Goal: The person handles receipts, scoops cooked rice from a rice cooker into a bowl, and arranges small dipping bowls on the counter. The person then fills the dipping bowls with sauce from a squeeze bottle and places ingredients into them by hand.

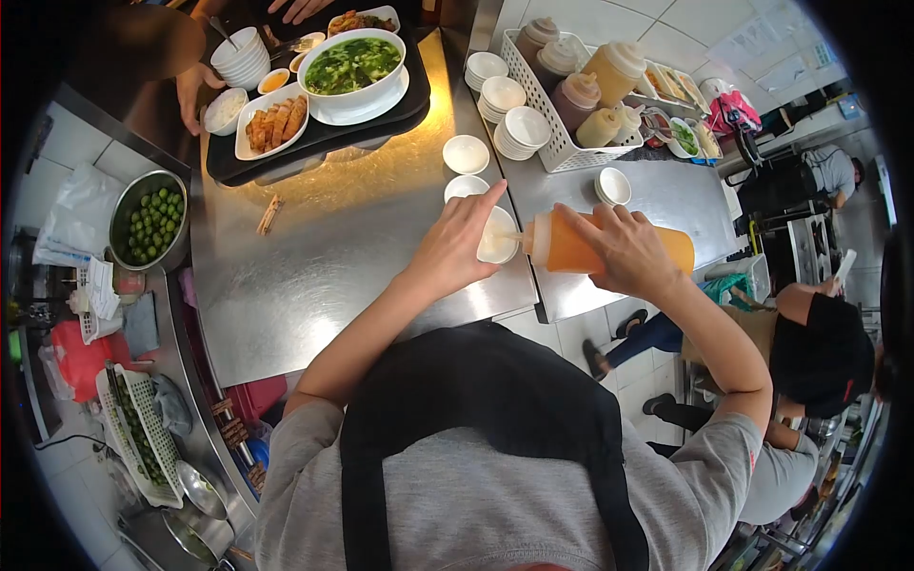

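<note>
My right hand (pixel 626 249) is wrapped round a squeeze bottle (pixel 564 246) of orange sauce, tipped on its side with the nozzle pointing left. Its tip is over a small white sauce dish (pixel 496 240). My left hand (pixel 449 246) grips that dish at its left side, index finger stretched out past the rim. Whether sauce is flowing is too small to tell. Just beyond, two more white dishes (pixel 466 153) sit on the steel counter (pixel 333 276); the nearer one is partly hidden by my left hand.
A black tray (pixel 381 133) with a soup bowl (pixel 353 67) and sliced fried meat (pixel 275 126) lies far left, a person's hand (pixel 195 90) beside it. A white basket (pixel 557 152) of sauce bottles and stacked dishes (pixel 522 131) stand back right. Co-workers (pixel 819 343) are at right.
</note>
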{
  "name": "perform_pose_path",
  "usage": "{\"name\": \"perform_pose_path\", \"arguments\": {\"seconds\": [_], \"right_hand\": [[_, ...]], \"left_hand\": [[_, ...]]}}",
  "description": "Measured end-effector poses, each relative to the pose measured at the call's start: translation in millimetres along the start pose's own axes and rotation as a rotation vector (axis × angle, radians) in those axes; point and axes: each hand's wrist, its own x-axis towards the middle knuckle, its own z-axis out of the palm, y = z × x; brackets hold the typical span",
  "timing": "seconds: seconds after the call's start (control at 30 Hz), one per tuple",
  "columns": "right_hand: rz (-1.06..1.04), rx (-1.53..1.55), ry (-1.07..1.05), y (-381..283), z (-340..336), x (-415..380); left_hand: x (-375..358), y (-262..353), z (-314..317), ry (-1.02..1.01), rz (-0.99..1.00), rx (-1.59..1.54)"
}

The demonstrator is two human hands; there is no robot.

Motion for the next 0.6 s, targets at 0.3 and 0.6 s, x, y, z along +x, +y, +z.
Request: {"name": "perform_pose_path", "arguments": {"seconds": [0.3,0.6], "right_hand": [[0.035,-0.142,-0.071,-9,-13,5],[0.101,-0.042,-0.078,-5,-6,-3]], "left_hand": [[1,-12,7,0.000,-0.044,-0.040],[11,-12,14,-0.030,0.003,-0.066]]}}
